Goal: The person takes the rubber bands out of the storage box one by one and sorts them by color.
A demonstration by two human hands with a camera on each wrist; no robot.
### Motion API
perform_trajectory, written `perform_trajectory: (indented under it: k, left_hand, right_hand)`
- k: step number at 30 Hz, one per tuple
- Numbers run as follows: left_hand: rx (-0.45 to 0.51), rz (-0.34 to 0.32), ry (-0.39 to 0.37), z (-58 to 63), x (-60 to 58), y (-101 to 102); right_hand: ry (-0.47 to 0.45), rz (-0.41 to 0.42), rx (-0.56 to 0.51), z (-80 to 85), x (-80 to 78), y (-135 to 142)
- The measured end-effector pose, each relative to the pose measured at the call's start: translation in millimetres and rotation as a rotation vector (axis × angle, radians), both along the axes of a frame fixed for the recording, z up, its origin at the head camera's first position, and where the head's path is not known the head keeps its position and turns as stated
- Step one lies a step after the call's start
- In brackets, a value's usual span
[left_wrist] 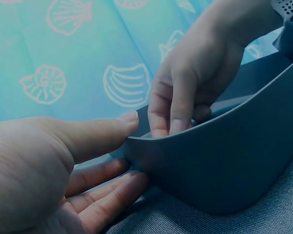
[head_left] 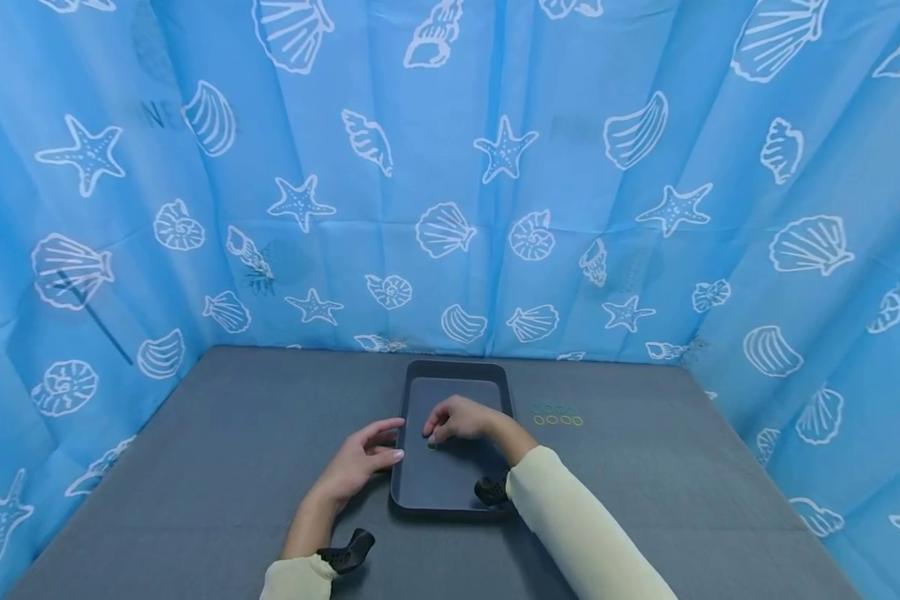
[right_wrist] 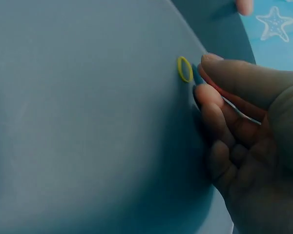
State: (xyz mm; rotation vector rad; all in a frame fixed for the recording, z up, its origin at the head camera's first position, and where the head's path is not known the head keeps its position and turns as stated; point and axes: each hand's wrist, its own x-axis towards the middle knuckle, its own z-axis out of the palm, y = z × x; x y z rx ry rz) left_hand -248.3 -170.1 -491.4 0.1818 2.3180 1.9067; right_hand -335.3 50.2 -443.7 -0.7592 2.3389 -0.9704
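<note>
A dark grey rectangular tray (head_left: pixel 457 500) lies on the table. My left hand (head_left: pixel 356 467) is at its left side, fingers fairly straight, fingertips touching the outer wall while the thumb (left_wrist: pixel 107 134) lies close to the rim. Inside the tray, my right hand (head_left: pixel 457 418) reaches down to the bottom with curled fingers. Between its thumb and fingertip shows the edge of a small teal ring (right_wrist: pixel 198 74), seemingly pinched; the fingers hide most of it. Just beside those fingertips, a thin yellow ring (right_wrist: pixel 185 69) is on the tray bottom.
Right of the tray, small rings lie in rows on the grey table (head_left: pixel 645 467): several teal rings (head_left: pixel 555 408) and several yellow rings (head_left: pixel 558 421). A blue curtain (head_left: pixel 450 275) with white shells and starfish hangs behind the table and along its sides.
</note>
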Motion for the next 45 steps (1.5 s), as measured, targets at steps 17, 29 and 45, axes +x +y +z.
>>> perform_trajectory:
  k: [17,29,45]
  left_hand:
    - [0.011,-0.002,-0.004,3.7,1.0,0.6]
    - [0.004,0.001,-0.004,3.6,0.9,0.8]
    - [0.000,0.002,-0.014,2.8,1.5,3.0]
  right_hand:
    - [0.119,-0.040,0.180,-1.9,3.7,-13.0]
    - [0.139,0.047,0.226,3.8,2.1,-10.2]
    - [0.105,-0.025,-0.024,14.9,-1.0,22.8]
